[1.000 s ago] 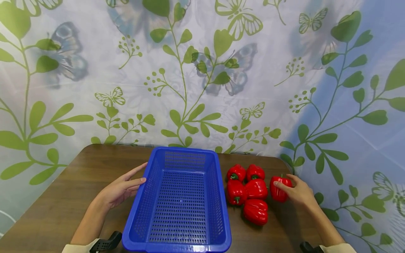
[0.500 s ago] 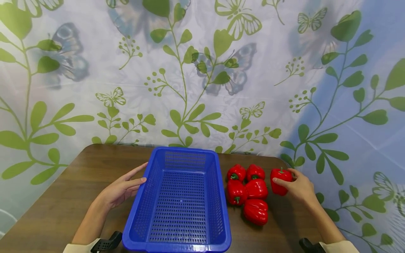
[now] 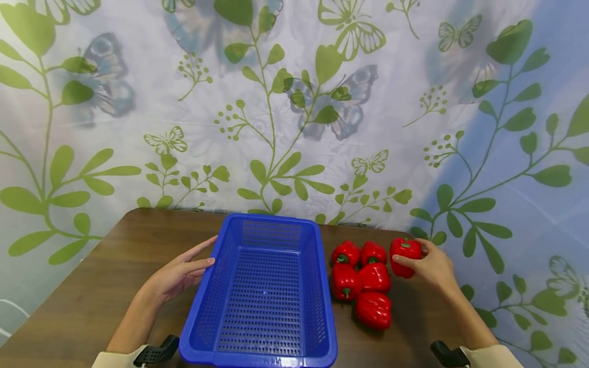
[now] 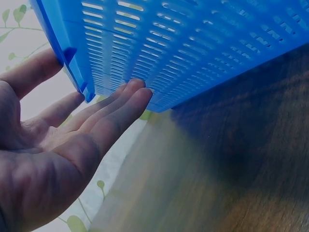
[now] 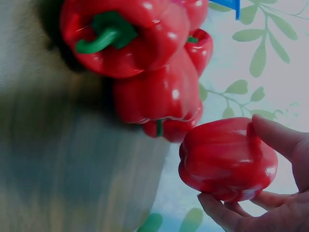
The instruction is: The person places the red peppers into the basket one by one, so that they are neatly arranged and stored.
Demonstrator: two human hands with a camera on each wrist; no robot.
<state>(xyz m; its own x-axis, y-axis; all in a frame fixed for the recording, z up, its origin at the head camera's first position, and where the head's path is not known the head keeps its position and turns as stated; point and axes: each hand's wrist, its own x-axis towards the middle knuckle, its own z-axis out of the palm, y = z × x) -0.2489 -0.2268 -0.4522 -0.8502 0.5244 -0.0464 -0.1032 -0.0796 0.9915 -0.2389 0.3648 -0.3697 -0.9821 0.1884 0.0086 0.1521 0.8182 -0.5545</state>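
Note:
My right hand grips a red bell pepper between the thumb and fingers, its green stem facing up. In the right wrist view this bell pepper is apart from the wooden surface, with the fingertips around its sides. Several other red bell peppers lie in a cluster just left of it, beside a blue plastic basket. My left hand touches the basket's left side. Seen from the left wrist, the fingers of this hand are extended against the rim and slotted outer wall.
The basket stands on a brown wooden table with rounded back corners. Behind the table hangs a pale curtain printed with green leaves and butterflies. No pepper is visible inside the basket.
My right hand has raised the bell pepper and brought it slightly left, tipping its stem more upward. The left hand stays at the basket. The head view has shifted a little.

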